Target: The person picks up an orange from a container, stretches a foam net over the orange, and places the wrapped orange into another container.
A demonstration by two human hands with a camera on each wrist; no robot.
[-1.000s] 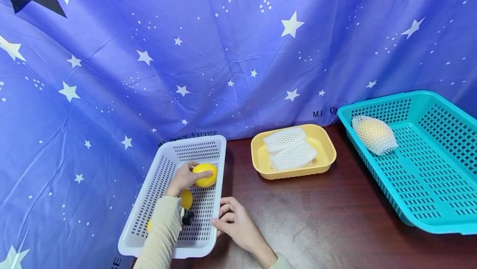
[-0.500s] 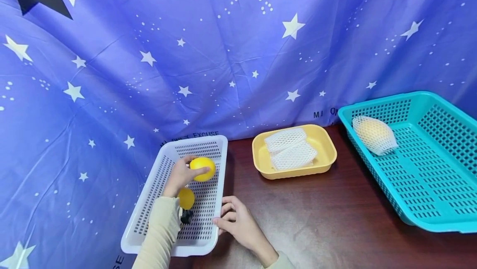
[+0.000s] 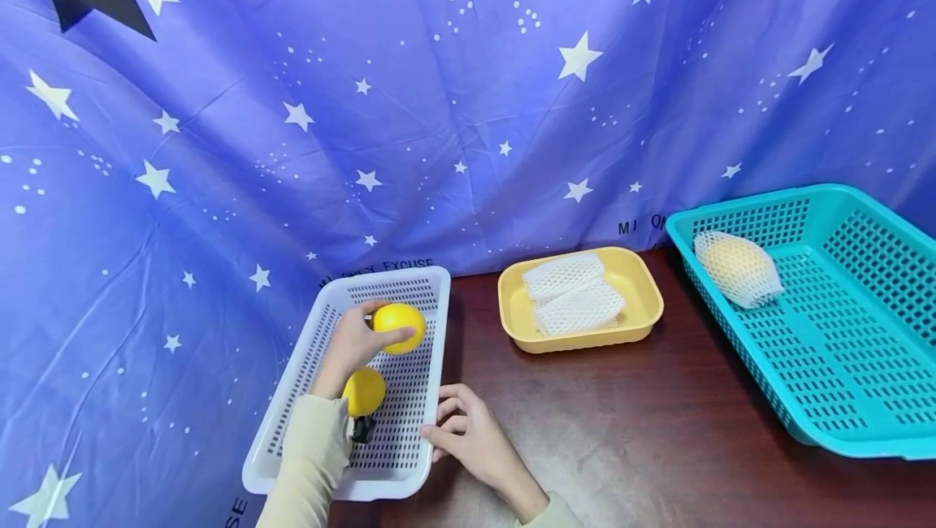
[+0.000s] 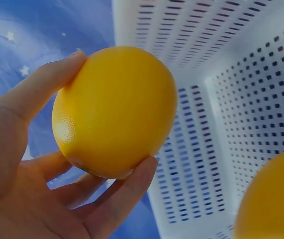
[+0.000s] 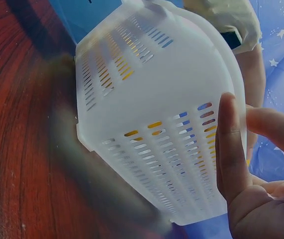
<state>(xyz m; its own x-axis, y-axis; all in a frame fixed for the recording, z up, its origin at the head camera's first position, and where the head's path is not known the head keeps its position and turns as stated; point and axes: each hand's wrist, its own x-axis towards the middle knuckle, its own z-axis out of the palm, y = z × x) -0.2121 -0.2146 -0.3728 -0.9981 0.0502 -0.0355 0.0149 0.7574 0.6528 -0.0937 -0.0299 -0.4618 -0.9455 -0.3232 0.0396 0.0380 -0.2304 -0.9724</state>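
My left hand grips a smooth, yellow, rounded fruit inside the white perforated basket. In the left wrist view, the thumb lies along one side of the fruit and the fingers curl under the other. A second yellow fruit sits in the basket close to the left forearm, which hides part of the basket floor. My right hand pinches the basket's right rim between thumb and fingers; the right wrist view shows its fingers against the outer wall.
A shallow yellow tray holds white foam net sleeves at the middle back. To the right, a teal basket contains one fruit in a foam net. A starry blue cloth hangs behind the dark wooden table.
The left hand has lifted the yellow fruit slightly up and toward the back of the white basket, showing more of the second fruit. The right hand keeps holding the rim.
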